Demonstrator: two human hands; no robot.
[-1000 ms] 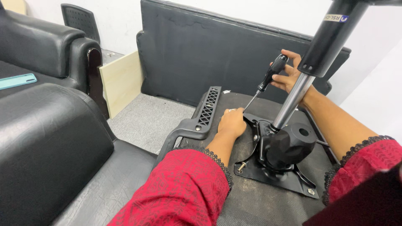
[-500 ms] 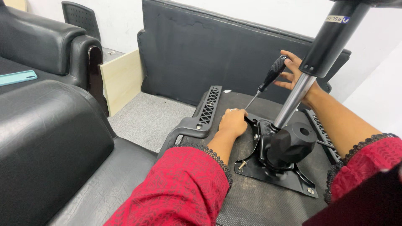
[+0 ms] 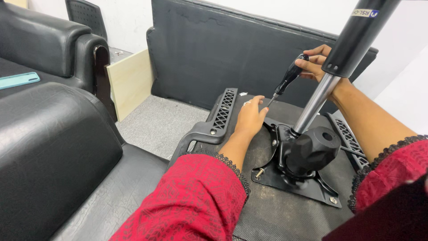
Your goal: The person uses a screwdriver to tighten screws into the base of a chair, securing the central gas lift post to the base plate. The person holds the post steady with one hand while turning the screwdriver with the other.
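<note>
The right hand [image 3: 318, 62] is closed around the black handle of a screwdriver [image 3: 287, 81], holding it slanted so the thin shaft points down and to the left toward the far-left corner of the black metal mounting plate [image 3: 307, 187]. Compared with a second ago the tool has hardly shifted — the handle sits a touch nearer the tall gas-lift column [image 3: 339, 67], and the tip hovers just beside the left hand's fingertips. The left hand [image 3: 250, 118] lies palm down with fingers loosely curled at that same corner, resting on the plate's edge as it did before; whether it pinches a screw there I cannot tell, since the fingers hide the spot. So the work reads as staying on that one fastening point, with the driver lining up rather than turning.

The plate lies on the upturned underside of a chair seat [image 3: 276, 218], its column rising out of a bulky black housing [image 3: 312, 149]. A loose-looking bolt [image 3: 258, 172] stands at the near-left corner and a screw head [image 3: 330, 200] shows at the near-right. An armrest bracket [image 3: 214, 122] lies to the left, another [image 3: 345, 136] to the right. The column crosses in front of the right wrist — the main thing crowding the tool. A black sofa [image 3: 49, 134] fills the left, with a teal phone [image 3: 18, 81] on it.
</note>
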